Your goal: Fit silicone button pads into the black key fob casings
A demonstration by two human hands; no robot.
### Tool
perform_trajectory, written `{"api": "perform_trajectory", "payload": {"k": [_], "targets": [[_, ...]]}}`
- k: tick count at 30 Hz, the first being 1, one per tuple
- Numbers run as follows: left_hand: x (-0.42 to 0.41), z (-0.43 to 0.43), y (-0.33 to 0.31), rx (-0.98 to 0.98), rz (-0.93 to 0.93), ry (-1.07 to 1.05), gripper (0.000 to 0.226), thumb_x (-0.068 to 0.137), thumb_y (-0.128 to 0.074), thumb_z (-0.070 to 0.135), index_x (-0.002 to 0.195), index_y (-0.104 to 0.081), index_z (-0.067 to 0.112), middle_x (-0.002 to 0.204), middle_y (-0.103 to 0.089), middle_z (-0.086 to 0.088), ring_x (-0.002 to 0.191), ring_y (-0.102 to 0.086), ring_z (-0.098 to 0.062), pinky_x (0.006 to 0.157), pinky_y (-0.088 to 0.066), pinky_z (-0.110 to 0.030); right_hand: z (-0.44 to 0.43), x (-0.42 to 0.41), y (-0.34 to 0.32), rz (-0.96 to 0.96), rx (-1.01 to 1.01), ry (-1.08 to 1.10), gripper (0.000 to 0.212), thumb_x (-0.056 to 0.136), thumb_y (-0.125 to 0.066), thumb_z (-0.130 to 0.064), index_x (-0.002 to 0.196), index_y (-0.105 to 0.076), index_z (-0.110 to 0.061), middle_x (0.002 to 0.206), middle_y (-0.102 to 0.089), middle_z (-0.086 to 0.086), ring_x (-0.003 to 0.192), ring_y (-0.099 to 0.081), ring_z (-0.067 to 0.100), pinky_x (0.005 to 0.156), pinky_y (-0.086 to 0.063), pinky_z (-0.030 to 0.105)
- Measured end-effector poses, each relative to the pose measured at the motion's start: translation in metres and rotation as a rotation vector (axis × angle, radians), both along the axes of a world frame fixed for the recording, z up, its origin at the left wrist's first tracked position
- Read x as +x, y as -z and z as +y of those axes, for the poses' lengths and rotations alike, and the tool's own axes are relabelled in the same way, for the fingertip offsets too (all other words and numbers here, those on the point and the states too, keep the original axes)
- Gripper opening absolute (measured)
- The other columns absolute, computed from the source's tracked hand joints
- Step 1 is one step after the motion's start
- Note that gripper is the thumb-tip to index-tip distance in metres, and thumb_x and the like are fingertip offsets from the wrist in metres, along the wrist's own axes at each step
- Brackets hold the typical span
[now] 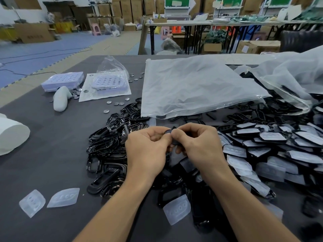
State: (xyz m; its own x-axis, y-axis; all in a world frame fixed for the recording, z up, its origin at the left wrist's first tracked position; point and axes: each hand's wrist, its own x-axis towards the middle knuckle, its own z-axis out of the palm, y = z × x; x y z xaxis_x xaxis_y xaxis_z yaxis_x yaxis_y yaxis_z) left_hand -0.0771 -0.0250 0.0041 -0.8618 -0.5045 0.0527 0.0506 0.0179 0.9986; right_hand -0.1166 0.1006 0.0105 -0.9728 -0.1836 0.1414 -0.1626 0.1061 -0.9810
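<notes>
Head camera, looking down over a dark table [43,145] in a workshop. We saw a person's two bare hands meeting at the middle of the view. The left hand [148,145] and the right hand [197,142] both had their fingers curled, thumbs tip to tip, pinching a small black casing [168,132] between them just above the heaps. Only slivers of it showed past the thumbs. We could not tell whether a pad already sat inside it.

Left of the hands lay a heap of empty casings [108,145], glossy open frames tangled together. To the right was a spread of fitted casings [272,137], each with a frosted pad on its face. Three loose silicone pads lay near us: two side by side at lower left [32,202] [63,197] and one [176,209] between the forearms, resting on dark parts.

We judged the casing light and stiff with a slick gloss, so best held by its rim, leaving the opening free. The pads looked thin, soft and floppy, likely to buckle if pushed at one spot. We judged it better to take them by an edge and press them in evenly all round.

Further off were a crumpled plastic bag [192,84], scattered coin cells [109,102] and pale lilac trays [63,81].
</notes>
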Motion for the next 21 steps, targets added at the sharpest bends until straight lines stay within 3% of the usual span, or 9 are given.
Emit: {"api": "perform_trajectory", "payload": {"k": [5,11,14,17,19,21], "targets": [[-0.002,0.002,-0.001,0.155,0.025,-0.027,0.008,0.087,-0.075,-0.006,0.092,-0.078,-0.001,0.074,-0.077,-0.018,0.059,-0.071,-0.027,0.061,-0.059,-0.03,0.0,0.0,-0.003,0.076,-0.021,-0.018,0.027,0.093,-0.071,-0.006,0.072,-0.076,-0.022,0.055,-0.067,-0.001,0.045,-0.061,0.014,0.047,-0.044,0.019],[0.0,0.005,0.0,0.172,0.07,-0.053,0.027,0.09,-0.072,-0.006,0.075,-0.079,0.015,0.07,-0.077,-0.009,0.055,-0.07,-0.019,0.056,-0.058,-0.024,0.002,0.001,-0.003,0.096,-0.034,-0.013,0.034,0.101,-0.053,0.0,0.082,-0.072,-0.021,0.06,-0.068,0.012,0.048,-0.063,0.021,0.047,-0.047,0.026],[-0.002,0.005,0.002,0.124,0.05,-0.026,0.028,0.09,-0.073,-0.001,0.074,-0.081,0.021,0.071,-0.077,-0.01,0.058,-0.071,-0.021,0.064,-0.061,-0.033,0.003,0.0,-0.001,0.079,-0.051,-0.023,0.036,0.102,-0.05,0.002,0.082,-0.071,-0.021,0.058,-0.068,0.009,0.048,-0.063,0.02,0.046,-0.046,0.026],[-0.001,0.002,0.001,0.032,0.021,0.018,0.016,0.082,-0.076,0.013,0.082,-0.082,0.027,0.07,-0.078,-0.007,0.059,-0.071,-0.019,0.071,-0.063,-0.039,0.007,-0.005,-0.001,0.061,-0.023,-0.051,0.035,0.102,-0.05,0.002,0.083,-0.072,-0.018,0.061,-0.068,0.006,0.048,-0.061,0.019,0.047,-0.047,0.028],[0.001,-0.002,-0.001,-0.099,-0.009,0.076,0.012,0.077,-0.078,0.023,0.085,-0.083,0.03,0.07,-0.078,-0.001,0.057,-0.07,-0.013,0.063,-0.061,-0.03,0.011,-0.008,-0.001,0.072,0.03,-0.079,0.035,0.102,-0.051,0.002,0.083,-0.073,-0.017,0.066,-0.07,0.003,0.047,-0.06,0.018,0.049,-0.049,0.031],[-0.001,-0.006,-0.002,-0.136,-0.036,0.12,0.009,0.08,-0.082,0.015,0.084,-0.082,0.023,0.067,-0.076,-0.003,0.052,-0.066,-0.013,0.053,-0.054,-0.024,0.012,-0.01,-0.002,0.042,0.035,-0.114,0.036,0.102,-0.05,0.002,0.083,-0.074,-0.018,0.071,-0.072,0.005,0.048,-0.061,0.018,0.05,-0.051,0.033]]}}
